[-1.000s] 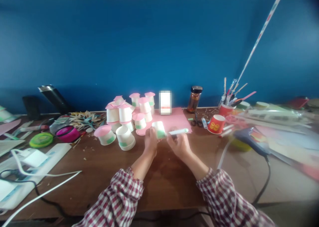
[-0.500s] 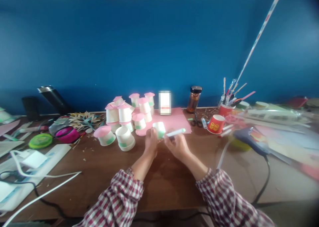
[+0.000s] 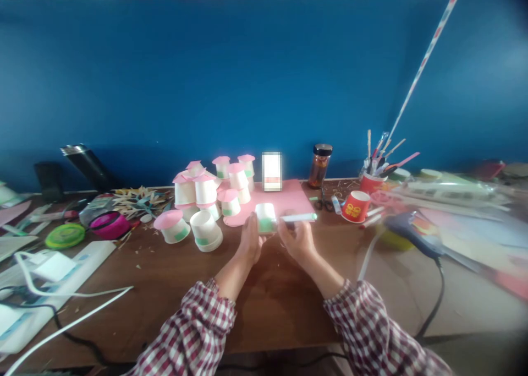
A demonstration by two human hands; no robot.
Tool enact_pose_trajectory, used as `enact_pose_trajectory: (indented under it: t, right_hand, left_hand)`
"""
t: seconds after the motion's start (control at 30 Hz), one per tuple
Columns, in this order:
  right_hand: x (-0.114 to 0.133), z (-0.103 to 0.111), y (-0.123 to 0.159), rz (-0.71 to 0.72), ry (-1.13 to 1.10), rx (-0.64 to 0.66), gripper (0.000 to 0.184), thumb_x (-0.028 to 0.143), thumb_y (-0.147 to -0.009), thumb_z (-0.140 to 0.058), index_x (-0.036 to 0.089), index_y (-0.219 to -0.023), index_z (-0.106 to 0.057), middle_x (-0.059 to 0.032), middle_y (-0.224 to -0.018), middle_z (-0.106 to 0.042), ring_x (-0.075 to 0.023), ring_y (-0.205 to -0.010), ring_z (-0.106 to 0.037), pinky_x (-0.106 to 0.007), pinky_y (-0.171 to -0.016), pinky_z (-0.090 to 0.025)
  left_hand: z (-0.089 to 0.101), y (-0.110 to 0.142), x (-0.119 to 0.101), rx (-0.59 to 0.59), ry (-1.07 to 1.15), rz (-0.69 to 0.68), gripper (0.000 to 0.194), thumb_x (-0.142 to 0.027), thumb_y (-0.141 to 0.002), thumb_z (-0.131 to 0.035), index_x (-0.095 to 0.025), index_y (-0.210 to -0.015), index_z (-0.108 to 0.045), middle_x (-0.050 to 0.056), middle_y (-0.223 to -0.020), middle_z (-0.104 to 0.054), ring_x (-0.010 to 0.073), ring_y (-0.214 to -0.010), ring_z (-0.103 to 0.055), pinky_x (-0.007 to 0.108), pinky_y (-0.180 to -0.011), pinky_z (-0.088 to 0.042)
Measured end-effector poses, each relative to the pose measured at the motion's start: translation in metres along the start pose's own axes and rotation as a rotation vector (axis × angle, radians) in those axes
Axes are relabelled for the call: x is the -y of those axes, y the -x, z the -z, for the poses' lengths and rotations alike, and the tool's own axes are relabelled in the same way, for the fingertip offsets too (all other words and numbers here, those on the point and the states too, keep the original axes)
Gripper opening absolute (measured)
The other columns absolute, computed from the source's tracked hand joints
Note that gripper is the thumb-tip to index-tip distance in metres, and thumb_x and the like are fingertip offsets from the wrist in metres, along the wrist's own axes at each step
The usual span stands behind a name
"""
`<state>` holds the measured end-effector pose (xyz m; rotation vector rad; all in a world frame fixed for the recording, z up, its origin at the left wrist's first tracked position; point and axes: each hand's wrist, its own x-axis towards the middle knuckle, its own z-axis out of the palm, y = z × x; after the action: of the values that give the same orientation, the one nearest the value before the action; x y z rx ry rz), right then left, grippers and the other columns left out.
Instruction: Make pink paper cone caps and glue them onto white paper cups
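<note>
My left hand (image 3: 251, 239) grips a small white paper cup (image 3: 265, 217) with a green patch on its side, held upside down over the brown table (image 3: 173, 288). My right hand (image 3: 297, 237) is closed around a white marker (image 3: 297, 218) with a green cap, its tip against the cup's right side. Both sleeves are red-and-white checked. A pink paper sheet (image 3: 284, 196) lies just behind the cup.
A cluster of upturned white cups with pink tops (image 3: 206, 191) stands left of my hands. A red cup (image 3: 355, 206), scissors (image 3: 325, 201), an amber jar (image 3: 320, 165) and a pen holder (image 3: 373, 179) sit at right, beside a blue glue gun (image 3: 410, 237) with its cord. Power strip and cables (image 3: 49, 277) lie at left.
The cup has turned slightly in my left hand and now faces me more squarely. The marker has swung a little to the right. Both hands stay at the same spot.
</note>
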<state>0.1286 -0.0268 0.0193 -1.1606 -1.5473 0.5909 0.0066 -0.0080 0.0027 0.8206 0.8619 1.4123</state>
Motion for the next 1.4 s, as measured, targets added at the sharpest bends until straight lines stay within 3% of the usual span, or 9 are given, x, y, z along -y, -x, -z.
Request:
enact_pose_trajectory:
  t: [0.1, 0.47, 0.67, 0.8, 0.97, 1.17, 1.4]
  right_hand:
    - [-0.001, 0.000, 0.000, 0.015, 0.026, 0.011, 0.021, 0.036, -0.084, -0.048, 0.017, -0.084, -0.057, 0.0001, -0.055, -0.057, -0.0113, -0.043, -0.050, -0.021, -0.041, -0.037]
    - [0.000, 0.001, -0.001, 0.023, 0.061, -0.002, 0.019, 0.034, -0.084, -0.048, 0.017, -0.083, -0.056, -0.0011, -0.060, -0.059, -0.0120, -0.048, -0.053, -0.020, -0.043, -0.038]
    - [0.000, -0.001, -0.001, 0.045, 0.025, 0.079, 0.016, 0.031, -0.083, -0.048, 0.017, -0.078, -0.056, -0.0005, -0.061, -0.058, -0.0103, -0.047, -0.051, -0.019, -0.043, -0.038]
    - [0.001, 0.001, 0.000, 0.019, -0.017, 0.030, 0.016, 0.031, -0.084, -0.049, 0.017, -0.081, -0.055, 0.0001, -0.061, -0.057, -0.0099, -0.046, -0.050, -0.019, -0.043, -0.037]
    - [0.000, -0.001, 0.000, -0.019, -0.201, 0.057, 0.014, 0.030, -0.083, -0.051, 0.018, -0.078, -0.053, 0.0031, -0.055, -0.051, -0.0095, -0.046, -0.048, -0.019, -0.043, -0.038]
    - [-0.006, -0.005, 0.000, -0.061, -0.356, 0.008, 0.018, 0.035, -0.083, -0.053, 0.018, -0.076, -0.052, 0.0047, -0.053, -0.048, -0.0083, -0.044, -0.044, -0.019, -0.042, -0.037]
    - [-0.002, -0.004, -0.002, -0.135, -0.432, -0.011, 0.024, 0.040, -0.084, -0.053, 0.018, -0.074, -0.050, 0.0067, -0.049, -0.042, -0.0064, -0.040, -0.037, -0.018, -0.038, -0.030]
  left_hand:
    - [0.000, 0.000, -0.002, 0.109, -0.010, 0.009, 0.044, -0.054, -0.081, -0.046, -0.015, -0.097, -0.057, 0.012, -0.088, -0.065, 0.0253, -0.089, -0.063, 0.037, -0.070, -0.053]
    - [0.003, -0.006, 0.003, 0.097, 0.086, 0.061, 0.043, -0.053, -0.080, -0.050, -0.015, -0.099, -0.056, 0.011, -0.091, -0.065, 0.0233, -0.085, -0.063, 0.037, -0.071, -0.052]
    - [0.004, -0.010, 0.001, -0.056, 0.166, 0.142, 0.043, -0.051, -0.080, -0.051, -0.013, -0.098, -0.058, 0.009, -0.085, -0.066, 0.0221, -0.079, -0.064, 0.037, -0.070, -0.051]
    - [0.004, -0.010, 0.002, 0.013, 0.207, 0.208, 0.037, -0.045, -0.081, -0.055, -0.012, -0.097, -0.060, 0.009, -0.086, -0.067, 0.0204, -0.075, -0.063, 0.035, -0.069, -0.051]
    - [0.006, -0.013, 0.003, -0.016, 0.279, 0.232, 0.035, -0.042, -0.083, -0.052, -0.011, -0.097, -0.060, 0.010, -0.084, -0.067, 0.0218, -0.075, -0.064, 0.037, -0.069, -0.051]
    - [0.011, -0.016, 0.005, 0.138, 0.308, 0.252, 0.041, -0.047, -0.082, -0.051, -0.010, -0.097, -0.062, 0.010, -0.078, -0.066, 0.0211, -0.070, -0.062, 0.035, -0.066, -0.051]
    - [0.012, -0.017, 0.001, 0.014, 0.341, 0.232, 0.041, -0.048, -0.083, -0.049, -0.012, -0.100, -0.060, 0.011, -0.087, -0.066, 0.0218, -0.078, -0.063, 0.036, -0.069, -0.052]
